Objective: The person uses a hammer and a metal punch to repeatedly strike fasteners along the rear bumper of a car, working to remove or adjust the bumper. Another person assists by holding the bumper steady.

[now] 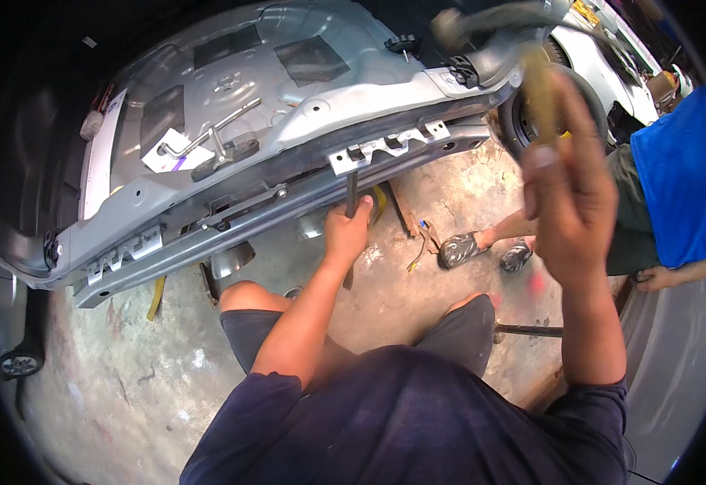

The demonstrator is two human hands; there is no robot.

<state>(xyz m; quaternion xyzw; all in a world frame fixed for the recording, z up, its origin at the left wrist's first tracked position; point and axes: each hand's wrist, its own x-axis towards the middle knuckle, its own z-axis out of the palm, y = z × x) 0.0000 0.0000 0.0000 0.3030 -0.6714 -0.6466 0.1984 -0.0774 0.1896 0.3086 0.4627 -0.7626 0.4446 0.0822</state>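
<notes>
My left hand (pixel 346 234) grips a dark flat metal bar (pixel 352 192) upright. The bar's upper end meets the lower edge of a silver notched bracket (pixel 389 147) on the car's rear crossmember (pixel 248 228). Raised at the upper right, my right hand (pixel 571 194) is closed round the yellowish handle (pixel 540 93) of a hammer. Motion smears the hammer's head (pixel 490 24), which is above the car's rear edge. A second notched bracket (pixel 125 257) sits at the crossmember's left end.
Tools (pixel 224 133) and a white paper (pixel 177 152) lie in the car's open rear. At the right is another person in a blue shirt (pixel 684 174), one hand (pixel 656 279) low, feet near a wheel (pixel 521 121). A dark bar (pixel 531 331) lies by my knee.
</notes>
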